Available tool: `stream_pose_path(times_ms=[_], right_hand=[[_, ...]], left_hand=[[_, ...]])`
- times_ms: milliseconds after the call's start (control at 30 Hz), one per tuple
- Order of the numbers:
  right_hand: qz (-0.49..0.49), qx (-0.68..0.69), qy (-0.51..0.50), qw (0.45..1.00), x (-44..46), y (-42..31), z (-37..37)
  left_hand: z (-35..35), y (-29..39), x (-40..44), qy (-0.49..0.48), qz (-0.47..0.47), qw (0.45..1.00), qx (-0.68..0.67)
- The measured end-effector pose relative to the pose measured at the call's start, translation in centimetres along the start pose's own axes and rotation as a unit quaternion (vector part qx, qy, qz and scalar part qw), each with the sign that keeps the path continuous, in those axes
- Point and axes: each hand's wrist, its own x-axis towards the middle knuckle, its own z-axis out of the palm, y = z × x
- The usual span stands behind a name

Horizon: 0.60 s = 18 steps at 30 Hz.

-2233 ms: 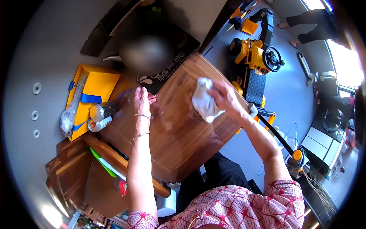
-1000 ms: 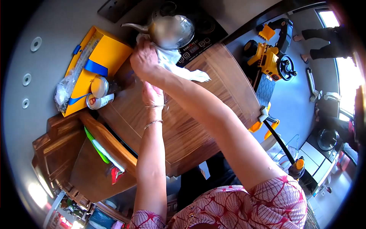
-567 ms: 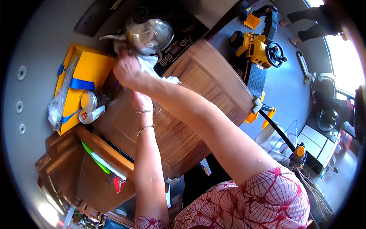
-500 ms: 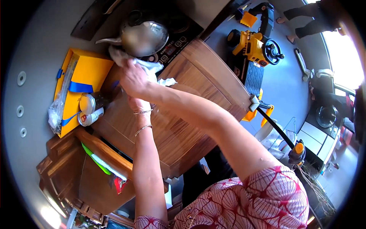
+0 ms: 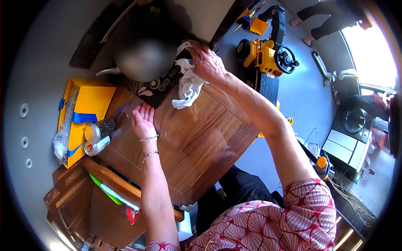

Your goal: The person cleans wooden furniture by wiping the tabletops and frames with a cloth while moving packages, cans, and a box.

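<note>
My right hand (image 5: 206,62) is closed on a crumpled white cloth (image 5: 190,85) at the right side of a black induction cooktop (image 5: 157,93). The cloth's loose end hangs down onto the wooden table (image 5: 201,138). Palm up and fingers stretched out, my left hand (image 5: 143,119) lies at the cooktop's near corner. Its fingertips meet the edge there; whether they reach under it I cannot tell. A round pan (image 5: 144,65), blurred, sits on the cooktop, its handle (image 5: 108,71) pointing left.
Left on the table stand a yellow box (image 5: 93,98) with blue ribbon and two jars (image 5: 96,147). A wooden chair (image 5: 113,184) is at the near left. Beyond the table are a yellow toy excavator (image 5: 266,56) and a person's legs (image 5: 326,19).
My right hand has moved right with the cloth, from the cooktop's front to its right side. My left hand now shows apart from it, palm up. The view has shifted slightly.
</note>
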Motion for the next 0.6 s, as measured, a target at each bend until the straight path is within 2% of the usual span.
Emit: stream_pose_path(times_ms=[33, 133, 167, 233, 267, 300, 333, 367, 433, 467, 500, 533, 567, 600], right_hand=[[0.021, -0.029, -0.009, 0.999, 0.4, 0.1, 0.1], [0.032, -0.005, 0.021, 0.999, -0.8, -0.3, 0.7], [0.023, 0.011, -0.016, 1.0, -1.6, -0.6, -0.3], [0.046, 0.043, -0.171, 0.983, -3.3, -0.3, -1.9], [0.107, 0.093, -0.253, 0.957, -3.8, 0.5, -2.8], [0.044, 0.105, -0.26, 0.959, -3.9, 1.9, -4.3], [0.306, 0.288, -0.278, 0.864, -2.5, 0.3, -9.0], [0.327, 0.336, -0.263, 0.843, -1.9, 0.2, -11.6], [0.189, 0.307, -0.149, 0.921, -0.7, -1.1, -17.5], [0.084, 0.245, -0.095, 0.961, 0.3, -1.6, -20.5], [-0.024, 0.179, -0.04, 0.983, 1.7, -2.0, -23.6], [-0.077, 0.123, 0.011, 0.989, 3.1, -3.1, -26.9], [-0.127, 0.067, 0.061, 0.988, 4.5, -4.1, -29.9], [-0.192, 0.008, 0.108, 0.975, 6.2, -4.0, -32.2]], left_hand=[[0.1, 0.0, 0.0, -0.003, 0.002, 1.0, 0.001], [0.0, -0.1, -0.1, 0.003, 0.003, 1.0, 0.003], [0.0, -0.1, 0.0, -0.006, 0.016, 1.0, -0.01], [-0.6, -0.5, 0.0, -0.036, 0.004, 0.999, -0.014], [-0.8, -0.7, -0.2, -0.054, 0.013, 0.998, -0.001], [-1.0, -1.0, -0.3, -0.071, 0.025, 0.997, 0.012], [-1.5, -1.3, -0.7, -0.082, 0.055, 0.989, 0.106], [-1.7, -0.9, -1.7, -0.079, 0.06, 0.978, 0.183], [-3.6, -1.0, -3.5, -0.083, 0.125, 0.94, 0.306], [-4.9, -0.9, -4.2, -0.084, 0.13, 0.942, 0.298], [-6.2, -0.8, -4.8, -0.093, 0.221, 0.885, 0.4], [-7.1, -0.7, -5.4, -0.097, 0.304, 0.808, 0.495], [-7.7, -0.7, -5.8, -0.097, 0.306, 0.811, 0.49], [-8.5, -0.9, -6.4, -0.053, 0.345, 0.73, 0.588]])
